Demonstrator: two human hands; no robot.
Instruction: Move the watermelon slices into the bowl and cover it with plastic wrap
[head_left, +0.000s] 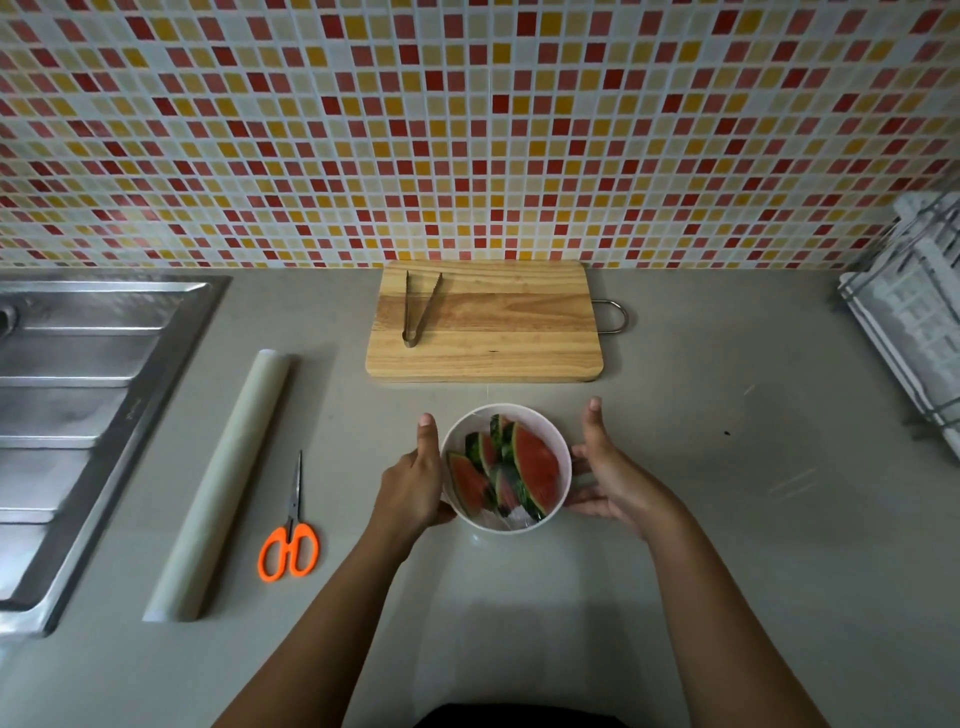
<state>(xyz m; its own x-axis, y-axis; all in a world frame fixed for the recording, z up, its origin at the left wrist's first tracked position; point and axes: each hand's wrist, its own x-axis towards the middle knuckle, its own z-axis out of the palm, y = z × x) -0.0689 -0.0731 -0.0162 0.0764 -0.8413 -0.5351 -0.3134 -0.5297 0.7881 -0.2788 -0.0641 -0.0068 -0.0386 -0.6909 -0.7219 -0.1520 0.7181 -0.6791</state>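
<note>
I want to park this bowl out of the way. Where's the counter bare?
Widest bare patch: right of the bowl, up to the dish rack. A narrower strip runs between bowl and cutting board. Left is crowded: scissors, plastic wrap roll, then the sink.

sink (78, 415): cut off by the left edge of the frame.
dish rack (914, 322): cut off by the right edge.
left hand (415, 483): we lose most fingers behind the bowl (488, 525).
right hand (608, 467): fingertips blurred; we cannot tell whether they touch.
plastic wrap (519, 517): only glints; edges unclear.
</note>
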